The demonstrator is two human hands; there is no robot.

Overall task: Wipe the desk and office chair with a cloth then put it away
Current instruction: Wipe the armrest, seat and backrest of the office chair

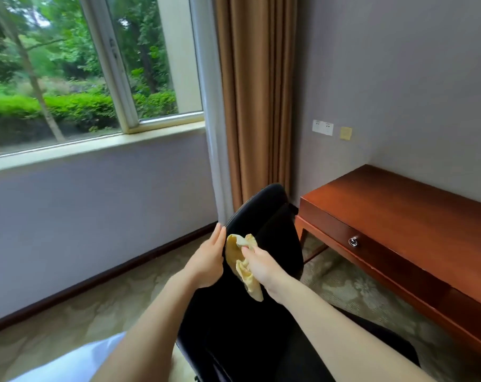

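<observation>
A black office chair stands in front of me with its backrest towards me. My left hand grips the backrest's left edge. A crumpled yellow cloth is pressed against the backrest, held by my right hand. The reddish-brown wooden desk stands at the right against the grey wall, with a drawer and a round metal lock on its front.
A tan curtain hangs behind the chair beside a large window. White and yellow wall plates sit above the desk. Patterned carpet covers the floor. A white garment edge shows at the bottom left.
</observation>
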